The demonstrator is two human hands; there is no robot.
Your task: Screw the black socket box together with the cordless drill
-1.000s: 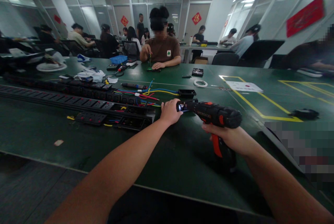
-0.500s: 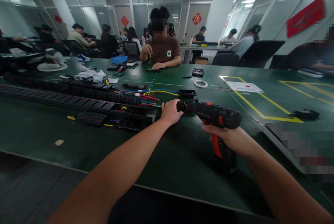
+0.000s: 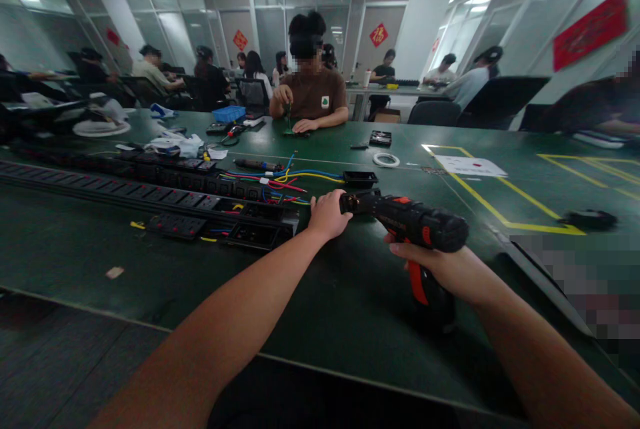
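My right hand (image 3: pixel 443 266) is wrapped round the grip of a black and orange cordless drill (image 3: pixel 407 219), held level with its nose pointing left. My left hand (image 3: pixel 327 214) is closed on a small black part with brass-coloured metal (image 3: pixel 350 203), just at the drill's nose. The fingers hide much of that part, and I cannot make out whether the drill's tip touches it. Left of my left hand lies a long black power strip (image 3: pixel 150 190) with rows of sockets. Beyond the hand, coloured wires (image 3: pixel 300 176) run to a black rectangular housing (image 3: pixel 360 178).
The green table (image 3: pixel 320 309) carries a roll of white tape (image 3: pixel 385 160), a printed sheet (image 3: pixel 470 166), a black pen-shaped tool (image 3: pixel 257 165) and a blue basket (image 3: pixel 229 114). Opposite me a co-worker (image 3: pixel 313 99) handles a small green board. At right is a grey-edged panel (image 3: pixel 545 286).
The drill's rear end and my right hand have shifted slightly to the right. My left hand keeps its place at the drill's nose with the small black part.
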